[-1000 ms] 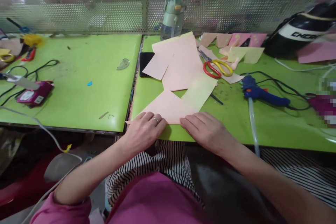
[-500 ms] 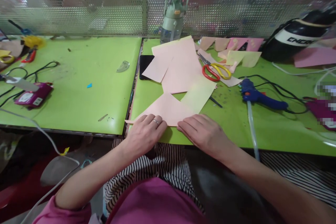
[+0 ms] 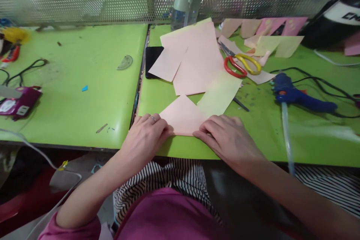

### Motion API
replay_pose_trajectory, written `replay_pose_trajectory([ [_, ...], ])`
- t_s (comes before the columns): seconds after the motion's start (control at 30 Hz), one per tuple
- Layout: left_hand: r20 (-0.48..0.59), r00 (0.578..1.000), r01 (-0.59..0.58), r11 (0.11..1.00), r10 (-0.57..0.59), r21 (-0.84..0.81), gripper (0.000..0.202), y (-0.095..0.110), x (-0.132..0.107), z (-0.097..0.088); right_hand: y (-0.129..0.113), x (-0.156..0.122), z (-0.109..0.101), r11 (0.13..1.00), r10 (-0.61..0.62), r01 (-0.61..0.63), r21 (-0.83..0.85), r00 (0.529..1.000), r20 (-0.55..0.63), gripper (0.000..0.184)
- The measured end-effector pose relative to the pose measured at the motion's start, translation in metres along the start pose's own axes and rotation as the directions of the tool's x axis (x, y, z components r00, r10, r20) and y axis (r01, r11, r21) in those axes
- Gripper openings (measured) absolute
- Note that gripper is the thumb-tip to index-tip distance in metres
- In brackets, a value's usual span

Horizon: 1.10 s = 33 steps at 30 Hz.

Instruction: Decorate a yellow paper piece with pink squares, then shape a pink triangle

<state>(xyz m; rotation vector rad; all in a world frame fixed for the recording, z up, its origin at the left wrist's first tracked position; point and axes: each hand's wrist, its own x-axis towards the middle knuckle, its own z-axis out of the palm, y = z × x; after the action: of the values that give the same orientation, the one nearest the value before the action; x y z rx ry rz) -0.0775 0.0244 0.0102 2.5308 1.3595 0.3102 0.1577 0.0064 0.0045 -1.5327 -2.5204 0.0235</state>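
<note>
A pale pink sheet of paper [image 3: 182, 114] lies near the front edge of the green table, one corner pointing away from me. My left hand [image 3: 147, 131] is closed on its near edge at the left, thumb and fingers pinching it; a ring shows on one finger. At the right end of that edge my right hand [image 3: 225, 137] pinches the paper the same way. A narrow fold or roll runs along the edge between the hands. Just beyond lie a yellowish sheet [image 3: 222, 95] and larger pink sheets [image 3: 197, 60].
Scissors [image 3: 242, 63] with red and yellow handles lie by paper scraps. A blue glue gun [image 3: 303, 97] with its cord is at the right. A phone [image 3: 153, 62] sits partly under paper. Behind stands a water bottle [image 3: 187, 3]; a protractor [image 3: 125, 62] lies left.
The view has tipped down and closer. My fingers have gone from lying flatter along the paper's near edge to pinching it, and the edge now looks folded or rolled.
</note>
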Motion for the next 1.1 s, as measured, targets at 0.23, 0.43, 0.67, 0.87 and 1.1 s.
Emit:
replay_pose_trajectory([
  [0.23,0.012,0.999,0.051,0.997,-0.052,0.05,0.024,-0.003,0.003,-0.003,0.008,0.003,0.001,0.999,0.01,-0.009,-0.038,1.0,0.014,0.043],
  [0.43,-0.004,0.998,0.063,0.989,-0.063,0.135,0.025,-0.015,-0.001,-0.007,0.012,0.001,-0.001,1.0,0.007,-0.007,-0.01,1.0,0.027,0.049],
  [0.67,-0.069,0.992,0.115,0.977,-0.104,0.18,0.036,-0.025,-0.013,-0.006,0.027,-0.014,-0.005,0.994,0.083,-0.082,-0.068,0.997,0.011,0.059],
  [0.87,-0.126,0.978,0.195,0.951,-0.169,0.24,0.034,-0.03,-0.027,-0.005,0.035,-0.026,-0.004,0.982,0.176,-0.175,-0.074,0.984,0.014,0.059],
  [1.1,-0.16,0.959,0.269,0.928,-0.234,0.256,0.037,-0.036,-0.029,-0.002,0.042,-0.028,-0.002,0.979,0.198,-0.198,-0.053,0.98,-0.006,0.057],
])
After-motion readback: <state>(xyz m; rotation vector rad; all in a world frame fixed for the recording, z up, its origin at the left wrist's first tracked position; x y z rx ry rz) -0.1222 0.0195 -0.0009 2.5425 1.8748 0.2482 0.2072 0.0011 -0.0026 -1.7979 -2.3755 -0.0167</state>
